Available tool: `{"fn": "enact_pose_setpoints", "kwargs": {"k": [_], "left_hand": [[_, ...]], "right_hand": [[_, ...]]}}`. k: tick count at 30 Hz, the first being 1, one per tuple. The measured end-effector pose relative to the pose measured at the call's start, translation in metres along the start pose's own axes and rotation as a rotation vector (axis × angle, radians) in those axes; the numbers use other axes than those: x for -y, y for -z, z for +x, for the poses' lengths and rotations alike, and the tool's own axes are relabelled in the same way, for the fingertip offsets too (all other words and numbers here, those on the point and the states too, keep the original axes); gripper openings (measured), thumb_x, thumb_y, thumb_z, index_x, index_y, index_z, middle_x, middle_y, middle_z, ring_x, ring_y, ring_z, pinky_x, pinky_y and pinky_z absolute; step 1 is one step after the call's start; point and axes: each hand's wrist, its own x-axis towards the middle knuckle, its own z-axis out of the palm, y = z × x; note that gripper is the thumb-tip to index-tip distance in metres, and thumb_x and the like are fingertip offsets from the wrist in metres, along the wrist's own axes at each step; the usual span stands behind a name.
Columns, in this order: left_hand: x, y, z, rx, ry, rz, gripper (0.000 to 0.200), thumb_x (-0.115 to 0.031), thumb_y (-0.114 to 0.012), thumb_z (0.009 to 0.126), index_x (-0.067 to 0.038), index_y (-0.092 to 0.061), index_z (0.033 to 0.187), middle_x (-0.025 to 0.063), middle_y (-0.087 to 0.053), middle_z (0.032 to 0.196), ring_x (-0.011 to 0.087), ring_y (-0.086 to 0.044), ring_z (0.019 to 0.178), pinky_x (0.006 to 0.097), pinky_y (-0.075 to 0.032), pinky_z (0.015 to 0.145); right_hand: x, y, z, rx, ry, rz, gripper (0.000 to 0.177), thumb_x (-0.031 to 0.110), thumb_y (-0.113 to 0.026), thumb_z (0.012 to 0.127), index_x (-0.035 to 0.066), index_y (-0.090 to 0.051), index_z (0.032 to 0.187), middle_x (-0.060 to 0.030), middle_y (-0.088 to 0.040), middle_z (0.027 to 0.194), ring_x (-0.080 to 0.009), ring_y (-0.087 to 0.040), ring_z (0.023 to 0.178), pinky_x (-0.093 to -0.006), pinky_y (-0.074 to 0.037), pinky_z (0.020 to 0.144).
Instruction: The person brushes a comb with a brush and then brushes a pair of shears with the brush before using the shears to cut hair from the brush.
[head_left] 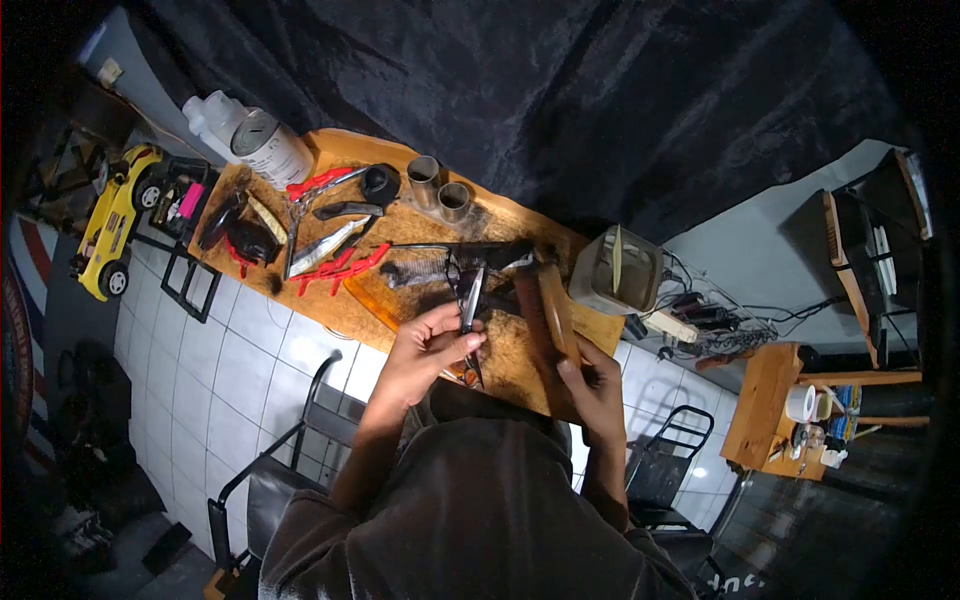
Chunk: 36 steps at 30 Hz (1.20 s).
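My left hand (432,352) is closed on a pair of scissors (473,303), its blades pointing up and away from me. In my right hand (597,392) is a long brush with a pale wooden back (556,308) and dark bristles, held upright by its lower end. The bristles face the scissors, with a gap between. Just beyond both hands, dark combs (425,271) lie on the wooden table (508,345), which is speckled with hair clippings. Red-handled clips (345,268) and an orange translucent piece (372,305) lie left of the combs.
Metal cups (424,182), a white-labelled can (270,150) and dark hair clippers (250,238) stand or lie across the table. A grey tub (615,272) is at its right end. Chairs (290,470) flank me, and a yellow toy car (118,222) is at left.
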Motion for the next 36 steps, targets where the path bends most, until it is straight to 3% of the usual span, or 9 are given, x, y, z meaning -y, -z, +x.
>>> {"fn": "enact_pose_setpoints", "kwargs": {"k": [4, 9, 12, 19, 22, 23, 26, 33, 36], "left_hand": [[-0.004, -0.005, -0.003, 0.036, -0.072, 0.042, 0.050, 0.006, -0.068, 0.083, -0.001, -0.052, 0.130, 0.0089, -0.065, 0.113, 0.0129, -0.064, 0.097, 0.0277, -0.053, 0.083], [0.003, 0.011, -0.003, 0.143, -0.111, 0.134, 0.042, 0.008, -0.068, 0.082, 0.001, -0.056, 0.121, 0.0085, -0.067, 0.108, 0.0123, -0.064, 0.095, 0.0267, -0.054, 0.080], [-0.003, 0.010, -0.007, 0.168, -0.125, 0.212, 0.031, 0.010, -0.067, 0.081, 0.002, -0.060, 0.110, 0.0087, -0.067, 0.107, 0.0134, -0.065, 0.096, 0.0277, -0.054, 0.080], [-0.013, 0.010, -0.011, 0.159, 0.009, 0.042, 0.051, 0.011, -0.063, 0.083, 0.002, -0.051, 0.131, 0.0106, -0.065, 0.116, 0.0170, -0.063, 0.105, 0.0293, -0.052, 0.087], [-0.013, 0.009, -0.011, 0.114, 0.014, -0.042, 0.055, 0.012, -0.062, 0.083, 0.001, -0.047, 0.135, 0.0108, -0.064, 0.119, 0.0173, -0.062, 0.106, 0.0292, -0.052, 0.087], [-0.014, 0.004, -0.011, 0.094, 0.010, -0.088, 0.060, 0.011, -0.060, 0.085, 0.000, -0.041, 0.140, 0.0101, -0.065, 0.113, 0.0105, -0.061, 0.094, 0.0256, -0.051, 0.081], [0.003, 0.023, -0.011, 0.252, -0.067, -0.042, 0.065, 0.013, -0.059, 0.084, 0.000, -0.036, 0.143, 0.0092, -0.064, 0.118, 0.0117, -0.060, 0.101, 0.0260, -0.050, 0.084], [-0.020, 0.008, -0.012, 0.273, 0.070, -0.172, 0.075, 0.015, -0.056, 0.084, -0.005, -0.024, 0.149, 0.0108, -0.061, 0.124, 0.0154, -0.056, 0.115, 0.0304, -0.049, 0.094], [-0.021, 0.005, -0.012, 0.266, 0.077, -0.215, 0.073, 0.015, -0.055, 0.085, -0.005, -0.024, 0.149, 0.0114, -0.060, 0.125, 0.0157, -0.056, 0.115, 0.0312, -0.049, 0.094]], "right_hand": [[0.001, -0.012, 0.003, 0.027, 0.163, -0.156, 0.043, 0.024, -0.065, 0.091, -0.006, -0.058, 0.121, -0.0181, -0.065, 0.111, -0.0209, -0.059, 0.105, -0.0324, -0.044, 0.093], [0.032, -0.016, 0.004, 0.233, 0.378, -0.498, 0.050, 0.020, -0.080, 0.076, 0.002, -0.063, 0.119, -0.0163, -0.067, 0.106, -0.0271, -0.064, 0.099, -0.0337, -0.047, 0.088], [0.031, -0.015, 0.009, 0.248, 0.387, -0.588, 0.051, 0.024, -0.078, 0.076, 0.009, -0.063, 0.122, -0.0171, -0.065, 0.114, -0.0343, -0.063, 0.104, -0.0375, -0.049, 0.090], [0.025, -0.019, 0.025, -0.233, 0.356, -0.628, 0.045, 0.013, -0.077, 0.077, 0.001, -0.064, 0.119, -0.0162, -0.066, 0.095, -0.0239, -0.064, 0.084, -0.0299, -0.049, 0.073], [0.031, -0.018, 0.017, -0.082, 0.375, -0.560, 0.046, 0.013, -0.078, 0.076, -0.001, -0.064, 0.118, -0.0159, -0.066, 0.095, -0.0212, -0.063, 0.083, -0.0297, -0.049, 0.072], [0.036, -0.019, 0.014, 0.046, 0.383, -0.549, 0.047, 0.017, -0.079, 0.075, 0.002, -0.064, 0.118, -0.0183, -0.066, 0.104, -0.0318, -0.065, 0.093, -0.0384, -0.050, 0.083], [0.039, -0.025, 0.011, 0.288, 0.448, -0.567, 0.049, 0.023, -0.079, 0.075, 0.007, -0.064, 0.120, -0.0175, -0.065, 0.113, -0.0342, -0.062, 0.107, -0.0388, -0.047, 0.092], [0.023, -0.020, 0.030, -0.185, 0.342, -0.631, 0.048, 0.017, -0.079, 0.075, 0.002, -0.064, 0.119, -0.0181, -0.066, 0.096, -0.0284, -0.065, 0.082, -0.0343, -0.051, 0.072], [0.028, -0.015, 0.028, -0.179, 0.383, -0.562, 0.049, 0.016, -0.079, 0.076, 0.002, -0.063, 0.119, -0.0172, -0.066, 0.095, -0.0281, -0.065, 0.082, -0.0343, -0.051, 0.073]]}}
